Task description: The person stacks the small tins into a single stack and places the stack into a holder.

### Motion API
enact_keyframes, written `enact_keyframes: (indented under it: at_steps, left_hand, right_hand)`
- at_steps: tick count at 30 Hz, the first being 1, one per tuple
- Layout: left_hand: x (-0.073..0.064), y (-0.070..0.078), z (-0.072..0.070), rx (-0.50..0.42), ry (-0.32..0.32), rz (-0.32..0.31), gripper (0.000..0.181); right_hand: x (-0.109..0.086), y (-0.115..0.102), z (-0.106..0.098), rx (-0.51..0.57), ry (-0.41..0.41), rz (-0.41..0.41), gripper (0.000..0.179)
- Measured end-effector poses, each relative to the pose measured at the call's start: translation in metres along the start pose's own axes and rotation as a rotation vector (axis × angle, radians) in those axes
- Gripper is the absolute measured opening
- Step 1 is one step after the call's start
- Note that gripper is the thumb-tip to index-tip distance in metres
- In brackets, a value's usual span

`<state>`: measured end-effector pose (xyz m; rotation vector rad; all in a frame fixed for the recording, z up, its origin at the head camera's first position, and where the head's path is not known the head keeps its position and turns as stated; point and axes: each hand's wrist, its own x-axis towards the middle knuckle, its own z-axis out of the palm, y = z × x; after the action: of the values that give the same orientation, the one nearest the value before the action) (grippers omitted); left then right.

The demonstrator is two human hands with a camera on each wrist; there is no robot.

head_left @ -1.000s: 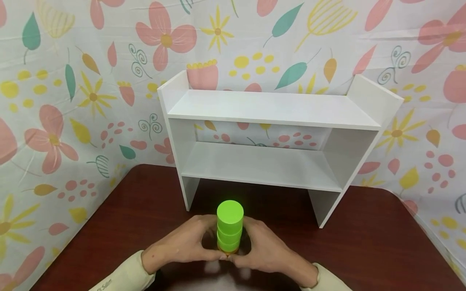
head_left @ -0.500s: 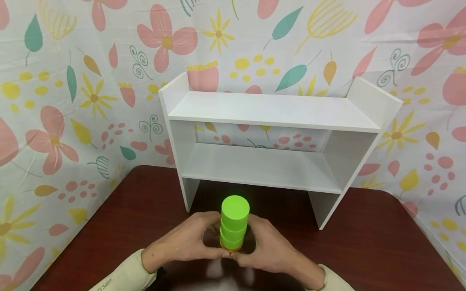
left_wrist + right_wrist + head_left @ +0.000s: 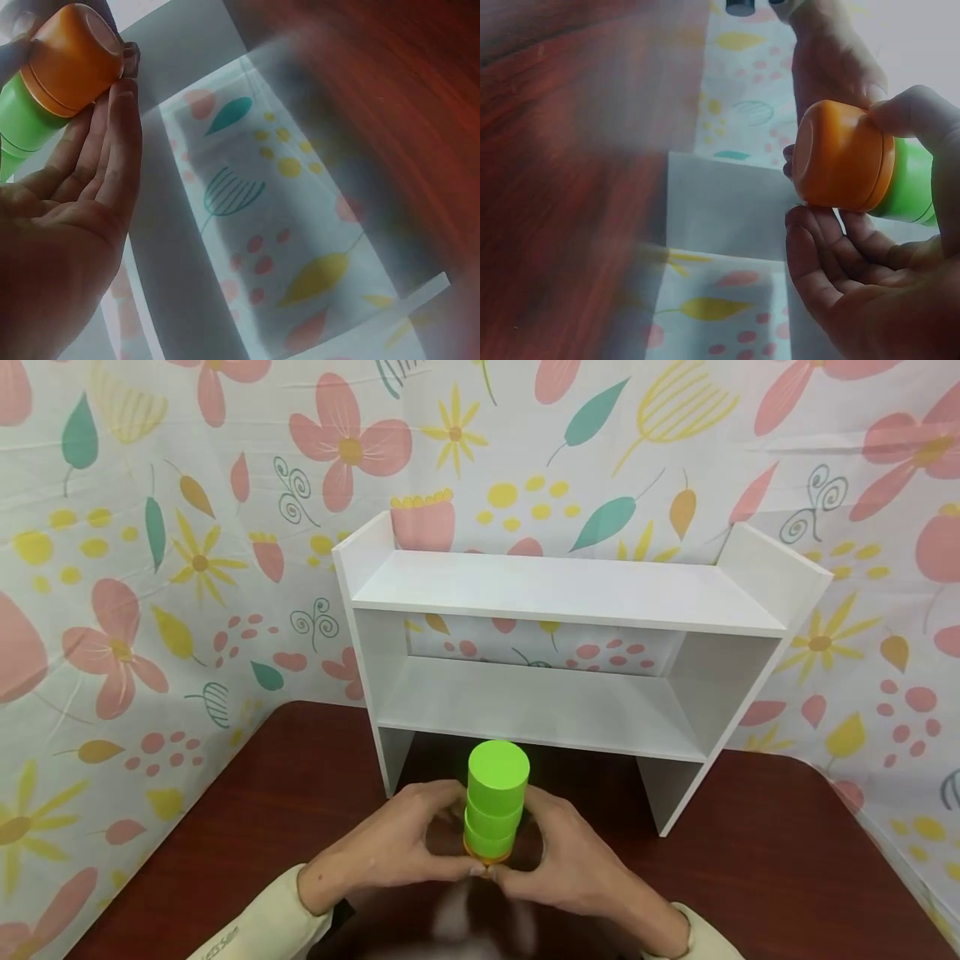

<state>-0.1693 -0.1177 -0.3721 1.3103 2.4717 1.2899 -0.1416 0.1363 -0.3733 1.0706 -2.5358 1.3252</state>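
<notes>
Both hands hold one upright stack of round, cup-like pieces in front of the shelf. Bright green pieces (image 3: 498, 785) make up the upper part, and an orange piece (image 3: 840, 157) forms the bottom. My left hand (image 3: 408, 839) grips the stack from the left, its thumb low at the orange piece. From the right, my right hand (image 3: 573, 852) grips it the same way, and the two thumb tips nearly meet at the front. The wrist views show the underside of the orange piece uncovered, with fingers curled round its sides and the tabletop some way below.
A white two-tier shelf (image 3: 540, 697) stands on the dark red-brown table (image 3: 247, 802), just beyond the hands. Its upper board (image 3: 555, 585) has raised side panels. Behind it and to the left hangs a flower-patterned cloth (image 3: 187, 635).
Both hands have raised the stack and carried it slightly right and toward the shelf. Their grip looks the same. The head view has shifted a little.
</notes>
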Motion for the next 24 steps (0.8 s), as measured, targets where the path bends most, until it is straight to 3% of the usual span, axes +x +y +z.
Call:
enact_keyframes:
  at_steps: [9, 24]
  left_hand:
    - [0.004, 0.008, -0.007, 0.011, 0.054, 0.052, 0.044]
    - [0.013, 0.021, -0.013, -0.055, 0.115, 0.079, 0.047]
  right_hand:
    - [0.003, -0.009, -0.009, 0.002, 0.028, -0.002, 0.068]
    - [0.008, -0.021, -0.025, -0.008, 0.084, -0.038, 0.072]
